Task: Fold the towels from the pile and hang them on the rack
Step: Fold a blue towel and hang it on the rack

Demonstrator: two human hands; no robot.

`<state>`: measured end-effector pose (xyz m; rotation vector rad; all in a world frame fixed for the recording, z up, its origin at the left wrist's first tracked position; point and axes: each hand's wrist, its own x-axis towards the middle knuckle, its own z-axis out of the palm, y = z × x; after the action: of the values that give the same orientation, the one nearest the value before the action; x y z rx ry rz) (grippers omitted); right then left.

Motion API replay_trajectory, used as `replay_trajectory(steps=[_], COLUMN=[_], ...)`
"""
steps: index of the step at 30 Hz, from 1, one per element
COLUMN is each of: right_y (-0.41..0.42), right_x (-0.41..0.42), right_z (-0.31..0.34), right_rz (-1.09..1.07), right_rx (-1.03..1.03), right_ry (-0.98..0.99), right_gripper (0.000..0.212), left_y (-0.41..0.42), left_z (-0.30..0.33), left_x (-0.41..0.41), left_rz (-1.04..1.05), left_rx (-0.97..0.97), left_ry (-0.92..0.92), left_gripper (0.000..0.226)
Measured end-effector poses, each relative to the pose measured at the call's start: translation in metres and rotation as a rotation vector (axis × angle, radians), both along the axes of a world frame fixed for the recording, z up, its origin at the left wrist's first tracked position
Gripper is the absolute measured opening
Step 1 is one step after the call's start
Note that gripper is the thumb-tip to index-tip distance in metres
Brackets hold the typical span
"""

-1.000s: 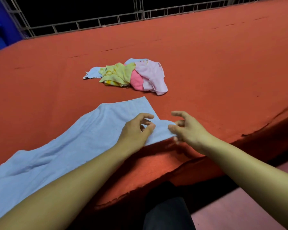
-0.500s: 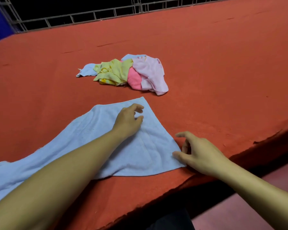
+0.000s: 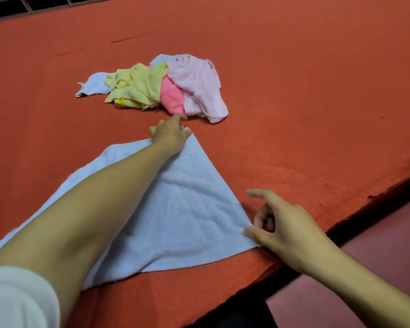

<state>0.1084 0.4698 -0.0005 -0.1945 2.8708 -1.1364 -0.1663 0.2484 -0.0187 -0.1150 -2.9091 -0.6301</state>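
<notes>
So at this point the person was barely into it. One pale blue terry towel (image 3: 175, 209) was spread out flat on the orange-red felt-covered table (image 3: 317, 91), near its front edge, and it hadn't been folded at all, just laid out with a few soft creases running across it.

The left hand (image 3: 169, 136) was stretched out to the towel's far corner, fingers curled down over the tip. It looked like a pinch on that corner, though the fingertips were mostly hidden behind the knuckles, so hard to swear by it. The right hand (image 3: 277, 221) sat at the near right corner, thumb tip touching the cloth edge, index finger stuck out straight and the others loosely bent, not really gripping anything as far as could be seen.

Further back on the table was the crumpled pile of small towels (image 3: 161, 86), yellow, hot pink, light pink and another pale blue, well apart from the spread one and untouched.

No rack was clearly in view, only some metal bars at the top left edge. So my guess: nothing hung, first fold not made, whole pile left.
</notes>
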Motion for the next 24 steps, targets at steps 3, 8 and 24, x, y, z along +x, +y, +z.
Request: replay_trajectory(steps=[3, 8, 24], right_y=[0.004, 0.015, 0.044], right_x=[-0.002, -0.019, -0.024], right_z=[0.007, 0.020, 0.013], right_rz=[-0.026, -0.100, -0.198], right_rx=[-0.163, -0.469, 0.041], right_ry=[-0.011, -0.128, -0.091], right_gripper=[0.064, 0.074, 0.074], left_y=[-0.003, -0.003, 0.019], left_z=[0.006, 0.019, 0.004], left_x=[-0.012, -0.035, -0.034], left_rz=[-0.045, -0.058, 0.019], left_rx=[0.086, 0.323, 0.003], left_ry=[0.017, 0.043, 0.139], left_gripper=[0.034, 0.038, 0.041])
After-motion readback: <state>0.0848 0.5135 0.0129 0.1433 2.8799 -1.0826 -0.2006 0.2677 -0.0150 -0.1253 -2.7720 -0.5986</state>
